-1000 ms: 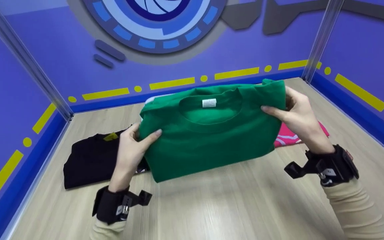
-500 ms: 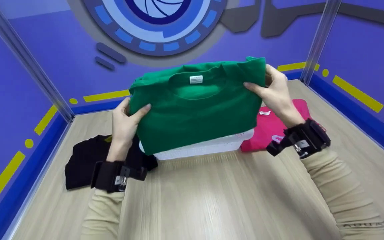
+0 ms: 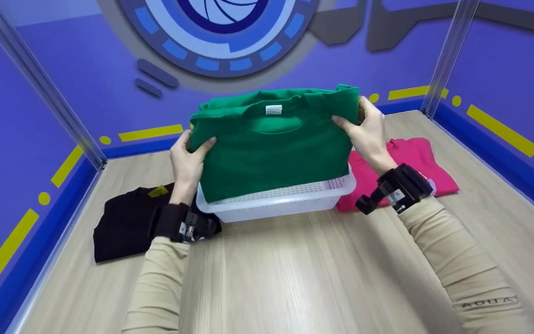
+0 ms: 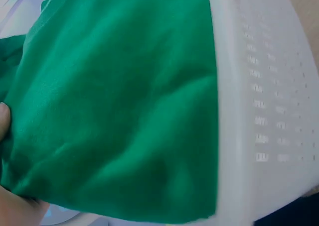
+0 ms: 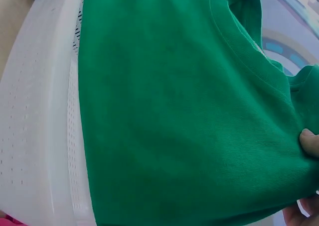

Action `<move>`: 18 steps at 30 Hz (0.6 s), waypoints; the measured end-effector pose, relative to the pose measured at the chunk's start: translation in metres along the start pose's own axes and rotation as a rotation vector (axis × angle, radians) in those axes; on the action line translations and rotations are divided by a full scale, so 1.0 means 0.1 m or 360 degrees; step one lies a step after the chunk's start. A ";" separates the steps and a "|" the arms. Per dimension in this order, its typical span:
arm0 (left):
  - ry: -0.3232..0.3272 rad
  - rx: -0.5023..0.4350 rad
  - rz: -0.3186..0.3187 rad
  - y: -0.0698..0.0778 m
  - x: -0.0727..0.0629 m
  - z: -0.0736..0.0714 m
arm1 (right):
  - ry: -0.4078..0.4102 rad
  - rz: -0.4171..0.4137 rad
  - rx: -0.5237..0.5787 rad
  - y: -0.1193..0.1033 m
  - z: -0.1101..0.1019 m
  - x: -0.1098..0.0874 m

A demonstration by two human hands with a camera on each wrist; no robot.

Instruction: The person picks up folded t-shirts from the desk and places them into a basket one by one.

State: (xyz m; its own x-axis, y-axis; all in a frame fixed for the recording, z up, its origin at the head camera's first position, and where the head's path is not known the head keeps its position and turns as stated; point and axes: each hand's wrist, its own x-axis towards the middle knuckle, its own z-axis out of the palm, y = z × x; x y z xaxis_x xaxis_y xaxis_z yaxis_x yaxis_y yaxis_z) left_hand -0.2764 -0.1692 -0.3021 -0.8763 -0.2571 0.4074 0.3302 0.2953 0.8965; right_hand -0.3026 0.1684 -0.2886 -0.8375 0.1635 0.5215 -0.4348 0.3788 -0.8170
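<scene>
A folded green T-shirt [image 3: 276, 157] with a white neck label hangs between both hands above a white perforated plastic basket [image 3: 276, 206]. My left hand [image 3: 188, 162] pinches its left shoulder edge, thumb on the front and fingers behind. At the opposite shoulder my right hand [image 3: 366, 134] grips the cloth the same way. In the left wrist view the shirt [image 4: 124, 106] covers much of the basket, whose rim [image 4: 232, 116] shows beside it. The right wrist view shows the cloth [image 5: 184, 116] just inside the near basket wall [image 5: 30, 116]. The shirt hides most of the basket's inside.
A folded black shirt [image 3: 128, 222] with a yellow tag lies on the wooden table [image 3: 285, 278] left of the basket. To the right lies a folded pink shirt [image 3: 415, 162], partly behind my right wrist. Blue-purple panels [image 3: 40, 116] wall in the table's back and sides.
Both hands have carried the green shirt up and away from me, over the basket. The basket, earlier mostly hidden behind the shirt, now shows its near wall and rim. More of the pink shirt shows.
</scene>
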 end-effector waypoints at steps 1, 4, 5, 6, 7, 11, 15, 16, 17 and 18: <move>-0.0007 -0.0001 0.0008 0.00 0.02 0.01 | 0.0005 0.0010 0.0005 0.01 -0.01 0.01; -0.0022 -0.0018 0.0028 0.00 0.04 0.03 | -0.0004 0.0029 0.0013 0.03 -0.01 0.01; -0.0027 -0.0018 0.0027 -0.01 0.04 0.04 | -0.0016 0.0031 0.0016 0.04 -0.01 0.01; -0.0035 -0.0016 0.0025 -0.02 0.03 0.04 | -0.0025 0.0029 0.0017 0.04 -0.01 0.01; -0.0040 -0.0010 0.0017 -0.04 0.01 0.04 | -0.0035 0.0025 0.0016 0.05 -0.01 0.00; -0.0054 0.0040 -0.0052 -0.17 -0.06 0.03 | -0.0089 -0.0003 0.0011 0.11 0.03 -0.04; -0.0033 0.0083 -0.0113 -0.31 -0.11 0.04 | -0.0148 0.0007 -0.0008 0.25 0.11 -0.10; -0.0038 0.0089 -0.0130 -0.34 -0.12 0.04 | -0.0159 0.0016 -0.0012 0.29 0.13 -0.11; -0.0042 0.0096 -0.0134 -0.37 -0.13 0.05 | -0.0172 0.0028 -0.0012 0.34 0.16 -0.12; -0.0044 0.0108 -0.0142 -0.39 -0.14 0.05 | -0.0181 0.0042 -0.0012 0.38 0.18 -0.14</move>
State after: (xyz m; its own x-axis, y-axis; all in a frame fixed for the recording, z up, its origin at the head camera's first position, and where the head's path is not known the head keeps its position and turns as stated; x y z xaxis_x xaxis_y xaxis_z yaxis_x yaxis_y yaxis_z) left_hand -0.2787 -0.1722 -0.3443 -0.9110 -0.2598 0.3204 0.2265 0.3342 0.9149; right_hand -0.3135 0.1646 -0.3314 -0.8809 0.0689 0.4683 -0.4102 0.3827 -0.8278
